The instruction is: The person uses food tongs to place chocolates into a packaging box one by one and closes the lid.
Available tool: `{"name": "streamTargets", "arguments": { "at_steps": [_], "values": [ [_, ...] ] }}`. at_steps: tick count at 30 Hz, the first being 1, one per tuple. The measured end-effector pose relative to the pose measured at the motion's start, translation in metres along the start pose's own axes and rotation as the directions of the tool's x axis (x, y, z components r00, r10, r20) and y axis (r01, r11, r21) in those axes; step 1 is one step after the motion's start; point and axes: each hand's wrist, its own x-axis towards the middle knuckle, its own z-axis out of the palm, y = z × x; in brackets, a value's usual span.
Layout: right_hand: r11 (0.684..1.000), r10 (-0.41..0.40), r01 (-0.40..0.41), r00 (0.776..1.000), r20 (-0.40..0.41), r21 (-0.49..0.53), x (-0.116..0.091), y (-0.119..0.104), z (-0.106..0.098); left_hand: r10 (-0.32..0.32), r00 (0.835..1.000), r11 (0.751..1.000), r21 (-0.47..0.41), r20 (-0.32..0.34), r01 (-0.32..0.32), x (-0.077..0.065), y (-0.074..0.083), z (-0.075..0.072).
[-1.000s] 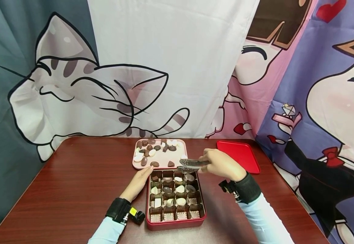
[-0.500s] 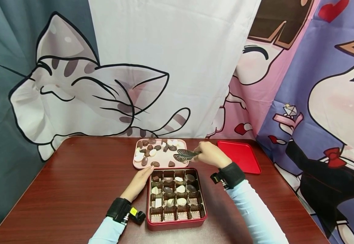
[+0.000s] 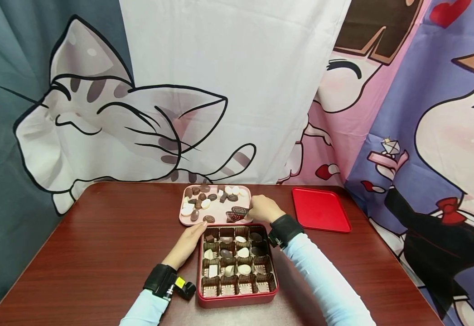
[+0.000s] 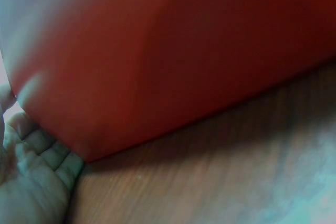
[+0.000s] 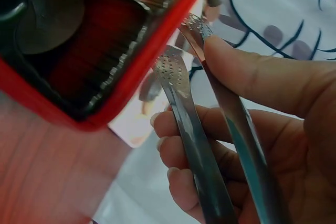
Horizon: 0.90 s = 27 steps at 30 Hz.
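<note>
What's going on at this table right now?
A person is working with tongs held in the right hand, their tips down at the near right part of a pink tray bearing chocolate-like pieces. Whether they grip one is hard to tell. The left hand rests at the far left corner of a red box. Its nearest row of compartments holds no pieces; the rows beyond hold several. A red tray lies off to the right.

No lettering, brand name or number can be read in the head view or in either wrist view. The yellow patch (image 3: 179,282) on the left-wrist camera (image 3: 188,291) (a small bright square) shows no legible marking.
</note>
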Motion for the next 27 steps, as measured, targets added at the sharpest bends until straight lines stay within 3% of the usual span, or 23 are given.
{"name": "streamTargets", "arguments": {
  "at_steps": [3, 11, 27],
  "values": [
    [1.000, 0.025, -0.025, 1.000, 0.016, -0.005, 0.005, 0.000, 0.005, -0.018, 1.000, 1.000, -0.012, 0.005, 0.018, 0.000, 0.000, 0.000],
    [0.999, 0.035, -0.034, 0.999, 0.029, -0.008, 0.010, -0.003, 0.009, 0.047, 0.999, 0.999, 0.005, -0.005, -0.047, 0.001, 0.000, 0.000],
    [0.999, 0.031, -0.032, 0.999, -0.019, -0.035, 0.008, -0.004, 0.014, 0.030, 1.000, 1.000, 0.007, -0.006, -0.030, 0.000, -0.002, -0.001]
  ]
}}
